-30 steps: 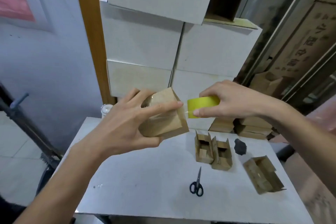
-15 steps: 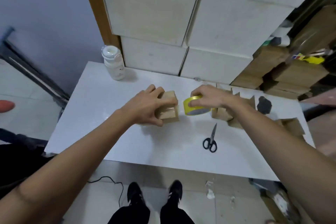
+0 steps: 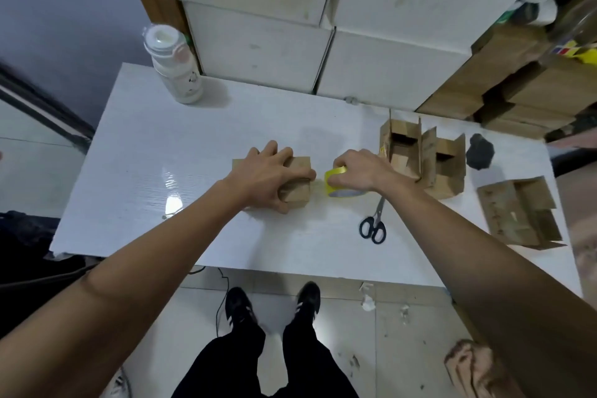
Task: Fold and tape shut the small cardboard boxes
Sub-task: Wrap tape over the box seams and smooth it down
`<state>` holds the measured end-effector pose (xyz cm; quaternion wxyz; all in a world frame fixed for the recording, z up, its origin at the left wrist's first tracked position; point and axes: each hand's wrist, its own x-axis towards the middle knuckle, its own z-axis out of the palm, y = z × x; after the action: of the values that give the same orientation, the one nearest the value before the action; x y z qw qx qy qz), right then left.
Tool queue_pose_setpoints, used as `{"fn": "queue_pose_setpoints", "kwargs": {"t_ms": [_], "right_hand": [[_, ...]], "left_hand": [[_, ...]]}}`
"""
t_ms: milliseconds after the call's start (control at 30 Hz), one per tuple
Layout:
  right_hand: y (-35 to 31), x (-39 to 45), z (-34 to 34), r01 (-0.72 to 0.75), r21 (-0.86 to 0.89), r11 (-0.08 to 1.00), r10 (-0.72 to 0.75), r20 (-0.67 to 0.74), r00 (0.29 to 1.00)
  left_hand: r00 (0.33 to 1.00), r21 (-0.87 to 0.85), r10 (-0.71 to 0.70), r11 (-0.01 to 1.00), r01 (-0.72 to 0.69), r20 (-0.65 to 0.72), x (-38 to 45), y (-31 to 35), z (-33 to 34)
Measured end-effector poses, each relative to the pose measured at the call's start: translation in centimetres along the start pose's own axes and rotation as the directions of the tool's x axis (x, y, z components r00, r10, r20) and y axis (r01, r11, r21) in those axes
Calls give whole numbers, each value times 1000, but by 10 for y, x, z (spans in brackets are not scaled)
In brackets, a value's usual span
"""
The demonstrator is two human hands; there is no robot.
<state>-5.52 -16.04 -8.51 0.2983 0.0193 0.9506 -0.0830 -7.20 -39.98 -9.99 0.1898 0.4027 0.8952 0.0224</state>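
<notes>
A small closed cardboard box [image 3: 297,192] sits on the white table [image 3: 145,152] near its middle. My left hand [image 3: 265,176] lies over the box and grips it, fingers curled round its top and thumb at its front. Just right of the box my right hand [image 3: 358,171] holds a yellow-cored roll of tape [image 3: 336,184] down at the table. A short stretch of tape seems to run from the roll to the box, though it is hard to make out. Two open boxes [image 3: 420,155] stand further right, and another open box [image 3: 517,213] lies on its side near the right edge.
Black-handled scissors [image 3: 374,223] lie just in front of my right wrist. A white bottle [image 3: 174,64] stands at the back left. A dark lump [image 3: 481,155] rests right of the open boxes. Large white cartons [image 3: 323,26] and stacked brown boxes [image 3: 517,87] line the back.
Both hands came down from chest height to the table, bringing the box and the tape roll with them. My view tilted down, showing the table's front edge and my feet.
</notes>
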Motion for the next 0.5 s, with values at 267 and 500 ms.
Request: {"fn": "queue_pose_setpoints", "kwargs": {"t_ms": [267,500], "right_hand": [[8,2,22,-59,-63,996,59,-6,998],[18,12,37,-66,-25,998,68,92,993]], "left_hand": [[1000,49,15,999,-16,16,6,3,3],[1000,64,-27,998,26,11,6,5,6]]}}
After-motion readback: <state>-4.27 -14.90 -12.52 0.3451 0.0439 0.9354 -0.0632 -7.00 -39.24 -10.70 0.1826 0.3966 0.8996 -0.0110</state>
